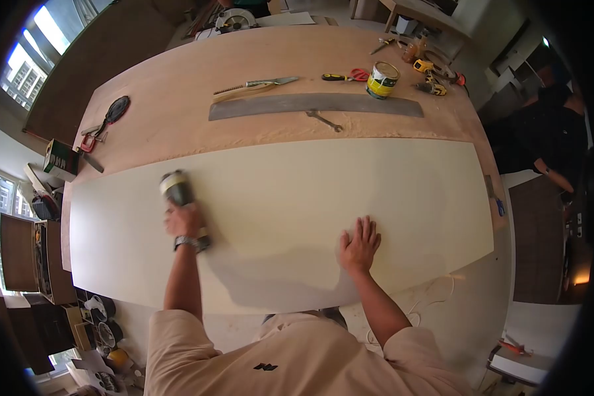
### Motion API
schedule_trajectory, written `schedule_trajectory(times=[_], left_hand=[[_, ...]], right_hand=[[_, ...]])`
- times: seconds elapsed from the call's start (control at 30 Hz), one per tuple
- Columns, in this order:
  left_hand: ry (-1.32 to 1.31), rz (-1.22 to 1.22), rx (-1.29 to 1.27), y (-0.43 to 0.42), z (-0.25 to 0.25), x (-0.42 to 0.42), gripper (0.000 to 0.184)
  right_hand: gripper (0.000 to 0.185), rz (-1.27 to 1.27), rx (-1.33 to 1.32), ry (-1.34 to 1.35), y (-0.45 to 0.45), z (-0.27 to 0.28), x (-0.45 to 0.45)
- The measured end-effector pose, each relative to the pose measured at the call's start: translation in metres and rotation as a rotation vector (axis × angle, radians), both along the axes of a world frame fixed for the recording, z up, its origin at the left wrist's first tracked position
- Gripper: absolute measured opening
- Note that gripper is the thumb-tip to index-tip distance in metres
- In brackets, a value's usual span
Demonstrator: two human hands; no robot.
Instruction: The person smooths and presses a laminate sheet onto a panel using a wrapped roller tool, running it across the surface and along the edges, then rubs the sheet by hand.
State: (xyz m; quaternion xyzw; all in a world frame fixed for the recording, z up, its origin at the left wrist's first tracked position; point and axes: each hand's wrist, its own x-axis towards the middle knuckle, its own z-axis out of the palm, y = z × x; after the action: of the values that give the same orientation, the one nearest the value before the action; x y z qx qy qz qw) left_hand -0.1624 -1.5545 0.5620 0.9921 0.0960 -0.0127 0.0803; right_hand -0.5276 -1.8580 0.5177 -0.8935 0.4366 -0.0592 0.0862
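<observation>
A large pale panel (pixel 277 198) lies flat on the wooden table, nearest to me. On its left part my left hand (pixel 183 221), with a watch at the wrist, is wrapped round a dark, rounded tool (pixel 177 189) that has a light band; motion blurs the tool, and its underside is hidden. To the right, my right hand (pixel 360 245) rests flat on the panel with its fingers spread, holding nothing. Beyond the panel's far edge lie a long grey strip (pixel 317 105) and a wrench (pixel 324 121), with sawdust about them.
Farther back on the table (pixel 178 72) are a saw (pixel 280 82), red-handled snips (pixel 356 75), a paint can (pixel 382 80) and a yellow drill (pixel 431 82). A clamp (pixel 89 140) and a green box (pixel 61 160) sit at left. A person (pixel 541 132) stands at right.
</observation>
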Motion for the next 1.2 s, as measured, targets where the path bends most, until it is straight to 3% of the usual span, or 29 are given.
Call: schedule_trajectory(times=[0.27, 0.4, 0.6, 0.7, 0.83, 0.9, 0.97, 1.03, 1.1, 1.2], left_hand=[[0.020, -0.624, -0.151, -0.291, 0.002, -0.089, 0.095], [0.071, -0.888, -0.140, -0.367, 0.000, -0.151, 0.101], [0.143, -1.018, -0.182, -0.289, 0.010, -0.203, 0.100], [0.090, -0.854, -0.102, -0.192, 0.010, -0.222, 0.099], [0.016, -0.493, -0.019, -0.047, 0.007, -0.243, 0.095], [0.024, -0.308, 0.002, 0.013, 0.000, -0.251, 0.099], [0.083, -0.098, 0.011, 0.026, 0.004, -0.273, 0.101], [0.143, -0.081, 0.013, -0.011, 0.016, -0.305, 0.103], [0.058, -0.390, -0.062, -0.058, 0.003, -0.335, 0.102], [0.030, -0.810, -0.127, -0.170, 0.000, -0.380, 0.095]], right_hand=[[0.067, 0.017, 0.065, -0.020, -0.003, 0.002, -0.002], [0.067, 0.053, 0.132, -0.092, -0.009, 0.002, -0.006], [0.065, 0.307, 0.140, -0.162, -0.034, 0.005, -0.034], [0.064, 0.289, 0.120, -0.048, -0.070, 0.004, -0.071], [0.047, 0.273, 0.125, -0.265, -0.120, 0.003, -0.161], [0.036, 0.063, 0.530, -0.518, -0.137, 0.016, -0.218], [0.030, -0.186, 0.741, -0.789, -0.138, 0.033, -0.278], [0.026, -0.272, 0.683, -0.801, -0.144, 0.027, -0.338], [0.026, -0.404, 0.673, -0.760, -0.147, 0.033, -0.376], [0.024, -0.392, 0.635, -0.808, -0.149, 0.041, -0.384]])
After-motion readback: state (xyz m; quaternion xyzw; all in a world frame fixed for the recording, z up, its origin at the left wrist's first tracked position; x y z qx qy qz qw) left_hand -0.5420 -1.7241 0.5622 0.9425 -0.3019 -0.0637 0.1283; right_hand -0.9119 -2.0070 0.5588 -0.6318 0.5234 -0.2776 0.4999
